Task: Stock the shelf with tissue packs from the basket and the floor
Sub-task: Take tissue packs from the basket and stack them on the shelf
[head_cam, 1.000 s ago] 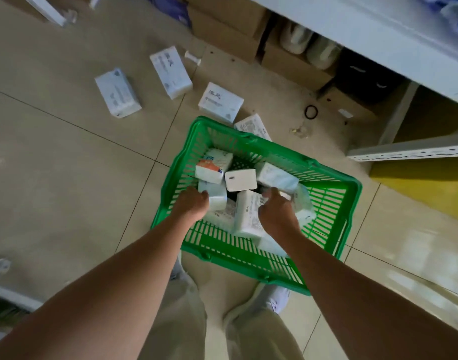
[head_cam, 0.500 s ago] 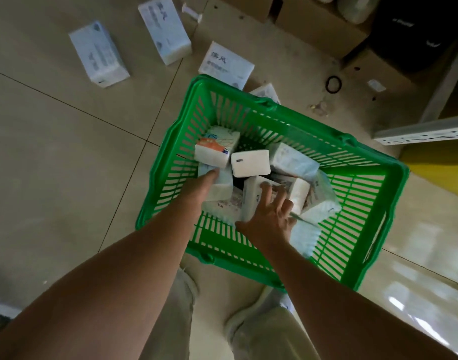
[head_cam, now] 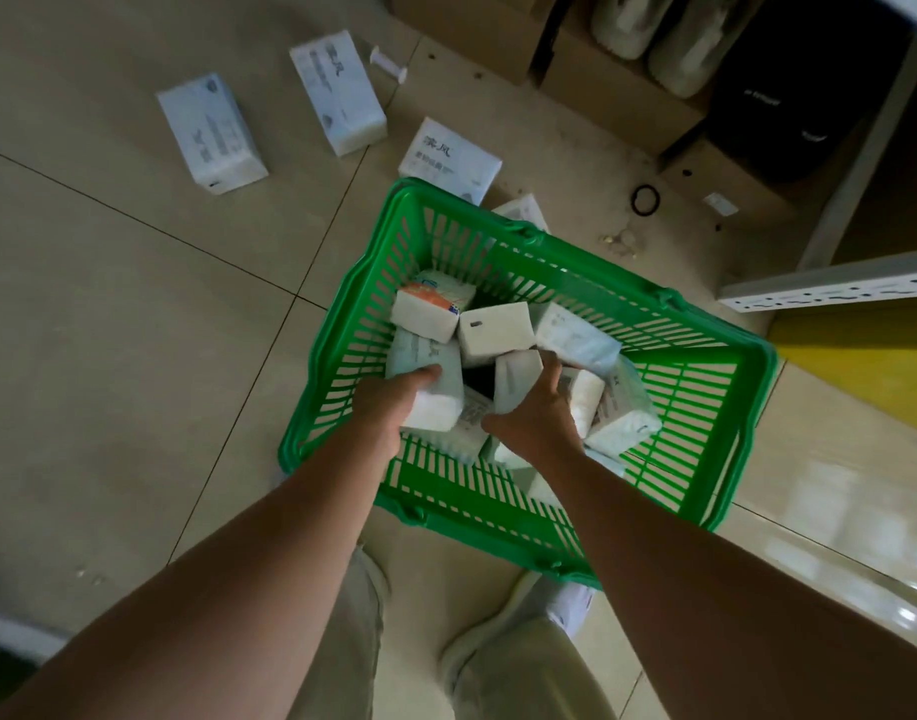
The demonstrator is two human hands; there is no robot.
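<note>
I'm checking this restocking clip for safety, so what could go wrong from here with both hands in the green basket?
1. The left hand and right hand each reach for a pack in a loose, tilted pile; lifting two at once could tip neighbours like the upright pack.
2. Loose packs on the floor lie beyond the green basket, a possible trip hazard when stepping toward the shelf.

White tissue packs (head_cam: pixel 493 332) lie jumbled in the green slatted basket (head_cam: pixel 706 459); three more packs (head_cam: pixel 212 132) lie flat on the floor beyond it.
</note>
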